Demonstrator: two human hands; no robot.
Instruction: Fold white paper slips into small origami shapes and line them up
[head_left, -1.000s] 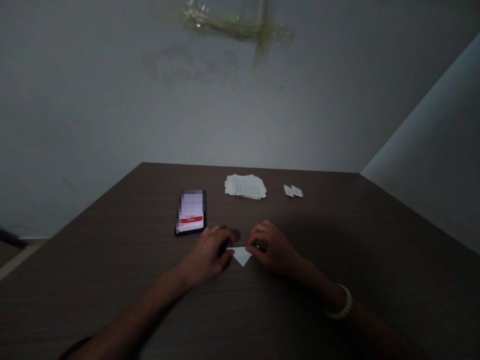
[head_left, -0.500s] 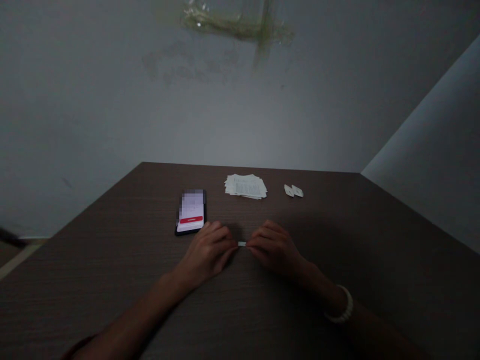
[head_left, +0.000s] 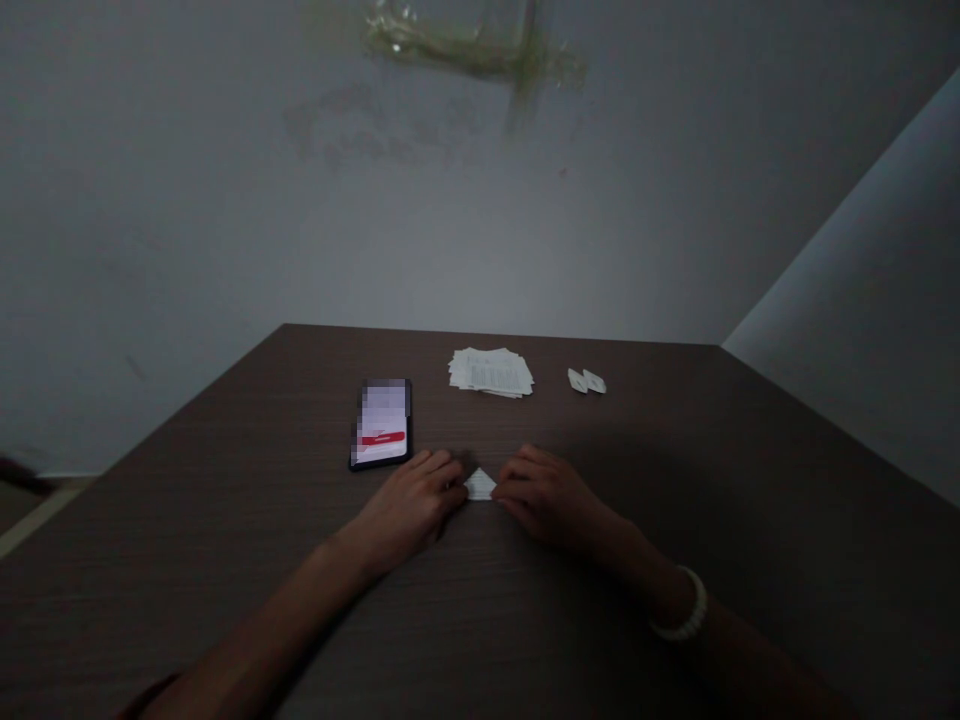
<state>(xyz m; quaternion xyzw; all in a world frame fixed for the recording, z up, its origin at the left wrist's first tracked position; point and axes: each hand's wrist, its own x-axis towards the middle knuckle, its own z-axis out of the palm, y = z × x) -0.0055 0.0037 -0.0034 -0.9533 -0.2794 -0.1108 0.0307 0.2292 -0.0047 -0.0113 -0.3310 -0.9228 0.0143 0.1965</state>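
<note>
A small white folded paper triangle (head_left: 480, 485) lies on the dark wooden table (head_left: 225, 560), its tip pointing away from me. My left hand (head_left: 409, 510) pinches its left corner with curled fingers. At the right corner my right hand (head_left: 547, 495) pinches it too; a pale bracelet (head_left: 686, 610) circles that wrist. Both hands rest on the tabletop.
A lit phone (head_left: 382, 423) lies left of the hands. Farther back sit a stack of printed paper slips (head_left: 491, 371) and two small folded paper pieces (head_left: 586, 381). Grey walls meet the table at the back and right.
The paper triangle pointed toward me a second ago, was folded up nearly out of sight between the fingers, and now lies with its tip pointing away. Both hands stayed in place.
</note>
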